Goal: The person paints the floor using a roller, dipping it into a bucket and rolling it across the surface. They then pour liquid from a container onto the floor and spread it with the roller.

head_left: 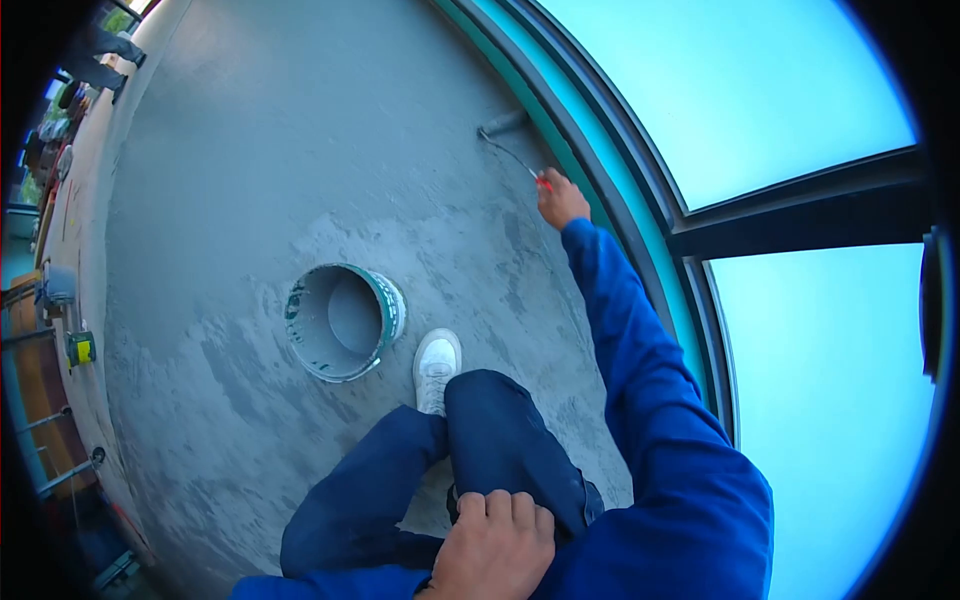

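My right hand (563, 198) is closed around the red handle of a paint roller (504, 123). The roller's grey-coated sleeve lies on the floor against the teal window frame, joined to the handle by a thin bent wire. My left hand (497, 545) rests on my thigh with its fingers curled in, and no tool shows in it. In front of my white shoe (437, 362) stands a bucket (392, 308), smeared on rim and wall, with grey liquid in the bottom.
Smooth wet-looking grey coating covers the far floor (230, 130); nearer, it is streaky. Window panes with a teal frame (600, 130) run along my right. At the left edge are a yellow-and-black tape measure (81, 348), a grey container (60, 285) and another person's legs (100, 65).
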Demonstrator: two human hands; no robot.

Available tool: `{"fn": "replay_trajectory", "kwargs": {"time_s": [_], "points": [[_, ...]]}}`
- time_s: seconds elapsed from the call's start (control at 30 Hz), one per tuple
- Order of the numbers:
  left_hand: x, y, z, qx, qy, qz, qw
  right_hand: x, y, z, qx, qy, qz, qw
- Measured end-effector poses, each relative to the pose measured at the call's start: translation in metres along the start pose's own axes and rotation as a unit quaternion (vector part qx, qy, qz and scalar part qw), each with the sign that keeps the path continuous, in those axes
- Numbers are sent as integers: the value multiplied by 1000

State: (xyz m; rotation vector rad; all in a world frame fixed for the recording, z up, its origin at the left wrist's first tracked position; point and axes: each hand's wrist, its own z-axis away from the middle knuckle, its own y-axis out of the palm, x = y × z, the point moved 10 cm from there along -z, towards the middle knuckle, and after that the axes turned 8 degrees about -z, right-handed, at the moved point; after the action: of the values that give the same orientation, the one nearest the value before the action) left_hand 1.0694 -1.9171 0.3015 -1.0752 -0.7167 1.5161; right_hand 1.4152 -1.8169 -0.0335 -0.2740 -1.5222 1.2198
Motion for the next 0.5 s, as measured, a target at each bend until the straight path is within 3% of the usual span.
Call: {"fn": "replay_trajectory", "kwargs": {"time_s": [0.17,0.5], "points": [[-19,-3,-3,-12,17,-55,998,-57,-47,126,12,24,-11,1000],[-56,18,-16,-9,43,-99,994,-157,-94,299,22,83,-28,996]]}}
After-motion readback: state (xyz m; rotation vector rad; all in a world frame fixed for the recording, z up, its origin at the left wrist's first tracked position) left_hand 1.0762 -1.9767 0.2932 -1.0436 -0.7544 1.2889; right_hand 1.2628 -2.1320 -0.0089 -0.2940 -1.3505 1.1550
